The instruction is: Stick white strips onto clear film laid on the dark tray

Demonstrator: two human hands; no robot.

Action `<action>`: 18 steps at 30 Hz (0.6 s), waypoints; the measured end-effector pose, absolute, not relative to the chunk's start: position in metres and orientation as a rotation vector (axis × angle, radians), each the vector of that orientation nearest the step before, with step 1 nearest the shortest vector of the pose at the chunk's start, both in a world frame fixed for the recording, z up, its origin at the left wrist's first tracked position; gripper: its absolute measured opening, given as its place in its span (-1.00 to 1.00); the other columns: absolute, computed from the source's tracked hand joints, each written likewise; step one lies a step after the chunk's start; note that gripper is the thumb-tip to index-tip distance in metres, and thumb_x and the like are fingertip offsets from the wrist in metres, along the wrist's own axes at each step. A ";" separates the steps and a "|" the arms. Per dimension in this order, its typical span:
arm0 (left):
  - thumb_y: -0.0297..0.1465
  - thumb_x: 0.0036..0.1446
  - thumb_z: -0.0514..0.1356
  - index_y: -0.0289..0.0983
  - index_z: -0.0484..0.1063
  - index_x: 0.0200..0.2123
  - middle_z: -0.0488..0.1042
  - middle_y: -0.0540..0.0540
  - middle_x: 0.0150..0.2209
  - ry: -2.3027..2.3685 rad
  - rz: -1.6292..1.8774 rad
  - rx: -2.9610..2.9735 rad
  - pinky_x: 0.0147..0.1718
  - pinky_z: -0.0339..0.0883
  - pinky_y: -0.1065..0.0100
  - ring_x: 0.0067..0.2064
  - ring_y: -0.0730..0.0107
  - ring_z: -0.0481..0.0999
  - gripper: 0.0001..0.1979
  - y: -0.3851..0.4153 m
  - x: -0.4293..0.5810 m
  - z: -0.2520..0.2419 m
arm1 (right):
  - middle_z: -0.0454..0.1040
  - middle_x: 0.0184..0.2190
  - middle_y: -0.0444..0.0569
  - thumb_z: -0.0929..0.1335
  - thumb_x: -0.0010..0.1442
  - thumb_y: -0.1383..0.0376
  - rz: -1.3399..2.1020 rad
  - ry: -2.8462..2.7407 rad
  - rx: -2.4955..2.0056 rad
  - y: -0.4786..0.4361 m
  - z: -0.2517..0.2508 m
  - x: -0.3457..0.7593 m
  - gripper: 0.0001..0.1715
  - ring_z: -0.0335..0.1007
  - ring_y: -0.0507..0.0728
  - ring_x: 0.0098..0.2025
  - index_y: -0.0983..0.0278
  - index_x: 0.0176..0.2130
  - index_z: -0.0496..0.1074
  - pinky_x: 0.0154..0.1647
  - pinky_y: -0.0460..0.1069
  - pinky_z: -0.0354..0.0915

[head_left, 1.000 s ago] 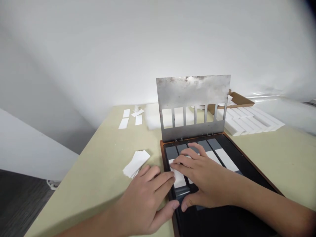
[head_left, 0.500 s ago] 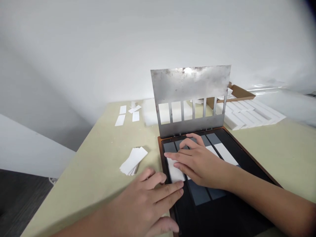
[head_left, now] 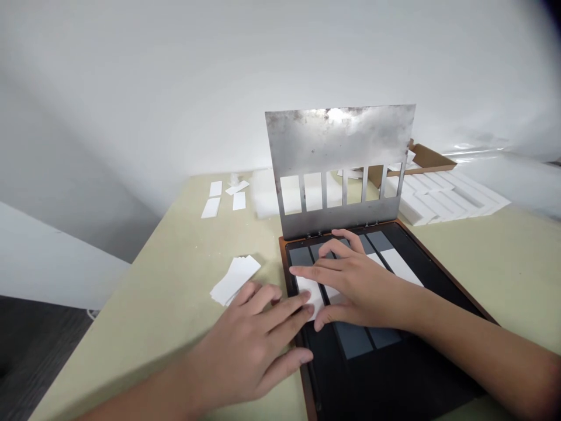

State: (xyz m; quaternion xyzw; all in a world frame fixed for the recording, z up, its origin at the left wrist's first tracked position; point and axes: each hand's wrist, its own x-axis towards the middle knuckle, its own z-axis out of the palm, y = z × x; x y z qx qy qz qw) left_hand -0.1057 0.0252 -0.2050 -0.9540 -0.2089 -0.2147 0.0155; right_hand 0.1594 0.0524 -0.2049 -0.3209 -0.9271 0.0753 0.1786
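Left hand (head_left: 245, 345) closer to the right one than half a second ago, fingers moved up from the tray's near edge and now lying on a white strip (head_left: 309, 294), open, not clamped. Right hand (head_left: 357, 286) across that strip and the next one, fingers spread, thumb down by the strip's lower end; no telling whether pinching or only pressing. Strips lying on dark grey bands (head_left: 350, 339) inside a black tray (head_left: 372, 386) with a brown wooden rim. Behind the tray, a scuffed steel stencil plate (head_left: 339, 140) with a row of rectangular windows, upright on hinges at the far edge, sitting higher in view than before, like everything else. On the worktop (head_left: 131, 333), left of the tray, a small stack of white strips (head_left: 234, 279); farther back, loose strips (head_left: 214, 199); far right, white blocks (head_left: 447, 199) beside a cardboard box (head_left: 432, 159).
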 end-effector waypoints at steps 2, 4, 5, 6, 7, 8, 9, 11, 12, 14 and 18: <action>-0.20 0.45 0.16 -0.24 0.56 0.09 0.59 -0.15 0.09 -0.696 -0.663 -2.945 -0.08 0.17 0.11 -0.09 0.11 0.42 -0.67 0.025 -0.106 -0.206 | 0.65 -0.12 -0.01 0.46 0.26 -0.16 0.239 -2.608 -0.924 0.053 -0.206 0.159 -0.15 0.29 0.28 0.09 0.17 0.35 0.36 0.43 0.35 -0.24; -0.21 0.44 0.16 -0.25 0.55 0.12 0.56 -0.20 0.05 -0.751 -0.651 -2.930 -0.09 0.18 0.10 -0.10 0.08 0.42 -0.65 0.025 -0.107 -0.207 | 0.65 -0.11 -0.02 0.44 0.31 -0.11 0.263 -2.596 -0.937 0.053 -0.207 0.158 -0.25 0.29 0.27 0.09 0.16 0.33 0.40 0.43 0.34 -0.23; -0.22 0.44 0.16 -0.27 0.53 0.15 0.55 -0.22 0.03 -0.769 -0.649 -2.926 -0.09 0.18 0.10 -0.11 0.07 0.42 -0.64 0.025 -0.108 -0.207 | 0.65 -0.10 -0.02 0.44 0.33 -0.08 0.266 -2.591 -0.940 0.053 -0.207 0.158 -0.29 0.29 0.26 0.08 0.16 0.32 0.41 0.42 0.33 -0.23; -0.24 0.44 0.16 -0.28 0.52 0.16 0.55 -0.23 0.02 -0.767 -0.659 -2.931 -0.10 0.18 0.09 -0.11 0.06 0.42 -0.64 0.024 -0.109 -0.208 | 0.65 -0.09 -0.03 0.44 0.35 -0.04 0.262 -2.588 -0.943 0.053 -0.208 0.158 -0.33 0.29 0.26 0.08 0.16 0.31 0.41 0.42 0.33 -0.22; -0.26 0.44 0.15 -0.29 0.51 0.16 0.55 -0.23 0.02 -0.737 -0.682 -2.942 -0.10 0.19 0.09 -0.10 0.07 0.43 -0.65 0.023 -0.110 -0.208 | 0.65 -0.09 -0.04 0.44 0.37 0.00 0.255 -2.587 -0.945 0.053 -0.209 0.157 -0.38 0.29 0.26 0.08 0.16 0.30 0.42 0.41 0.33 -0.22; -0.27 0.44 0.15 -0.29 0.51 0.15 0.57 -0.22 0.01 -0.674 -0.715 -2.958 -0.09 0.19 0.09 -0.10 0.07 0.43 -0.66 0.022 -0.111 -0.208 | 0.65 -0.09 -0.04 0.44 0.38 0.05 0.247 -2.585 -0.949 0.054 -0.210 0.157 -0.42 0.28 0.26 0.07 0.16 0.29 0.42 0.41 0.33 -0.21; -0.27 0.45 0.14 -0.29 0.52 0.14 0.59 -0.20 0.02 -0.593 -0.737 -2.976 -0.09 0.20 0.09 -0.09 0.08 0.45 -0.67 0.021 -0.111 -0.207 | 0.65 -0.09 -0.04 0.44 0.39 0.10 0.240 -2.581 -0.954 0.054 -0.211 0.156 -0.46 0.28 0.25 0.07 0.15 0.28 0.43 0.40 0.32 -0.20; -0.23 0.47 0.14 -0.28 0.52 0.15 0.62 -0.14 0.06 -0.459 -0.716 -3.012 -0.07 0.20 0.10 -0.07 0.12 0.46 -0.65 0.020 -0.110 -0.205 | 0.66 -0.11 -0.05 0.44 0.39 0.17 0.231 -2.572 -0.962 0.055 -0.212 0.155 -0.51 0.29 0.25 0.05 0.14 0.26 0.45 0.40 0.32 -0.20; -0.21 0.47 0.14 -0.28 0.52 0.17 0.62 -0.12 0.09 -0.433 -0.683 -3.027 -0.06 0.20 0.11 -0.06 0.14 0.47 -0.63 0.020 -0.109 -0.204 | 0.67 -0.11 -0.05 0.44 0.39 0.19 0.231 -2.570 -0.965 0.055 -0.212 0.154 -0.52 0.30 0.24 0.05 0.14 0.26 0.46 0.40 0.32 -0.19; -0.20 0.47 0.16 -0.27 0.51 0.20 0.61 -0.09 0.14 -0.462 -0.628 -3.046 -0.04 0.19 0.13 -0.06 0.16 0.48 -0.62 0.020 -0.106 -0.201 | 0.67 -0.12 -0.05 0.43 0.40 0.23 0.227 -2.566 -0.969 0.055 -0.212 0.154 -0.54 0.30 0.24 0.05 0.13 0.25 0.47 0.39 0.32 -0.18; -0.24 0.47 0.17 -0.27 0.52 0.20 0.59 -0.04 0.19 -0.556 -0.652 -3.048 -0.03 0.17 0.13 -0.06 0.15 0.44 -0.64 0.022 -0.103 -0.199 | 0.67 -0.14 -0.06 0.39 0.38 0.34 0.231 -2.562 -0.975 0.054 -0.210 0.153 -0.55 0.30 0.25 0.04 0.14 0.23 0.48 0.38 0.33 -0.15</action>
